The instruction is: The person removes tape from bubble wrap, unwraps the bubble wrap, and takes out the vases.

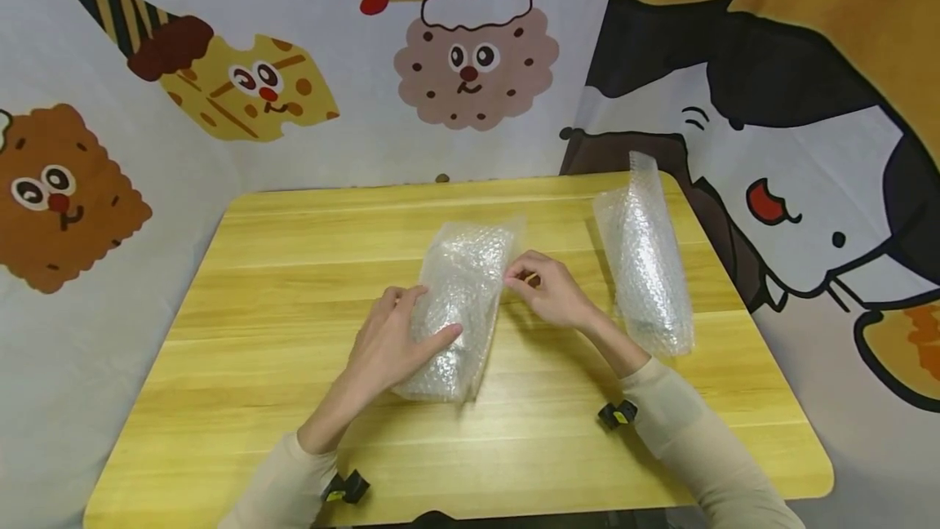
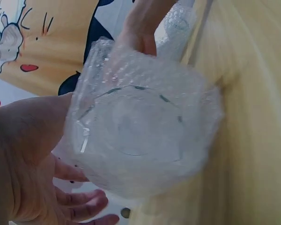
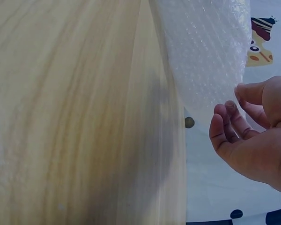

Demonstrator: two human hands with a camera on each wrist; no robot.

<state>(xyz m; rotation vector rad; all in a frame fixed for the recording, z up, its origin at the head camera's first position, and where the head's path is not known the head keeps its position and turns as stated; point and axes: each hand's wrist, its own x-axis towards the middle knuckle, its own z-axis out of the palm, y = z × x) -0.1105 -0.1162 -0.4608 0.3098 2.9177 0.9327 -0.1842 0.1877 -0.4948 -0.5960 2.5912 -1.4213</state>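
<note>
A bubble-wrapped bundle lies lengthwise near the middle of the table. Its near end, in the left wrist view, shows a clear, many-sided outline with dark marks through the plastic; what kind of thing is inside cannot be told. My left hand rests against the bundle's left side, thumb laid across the top and fingers spread loosely. At the right edge, my right hand pinches the bubble wrap between thumb and index finger, the other fingers loosely bent.
A second bubble-wrapped bundle lies to the right, beyond my right forearm, its wrap sticking up at the far end. The pale wooden table has rounded corners. Cartoon-printed cloth hangs behind and beside it.
</note>
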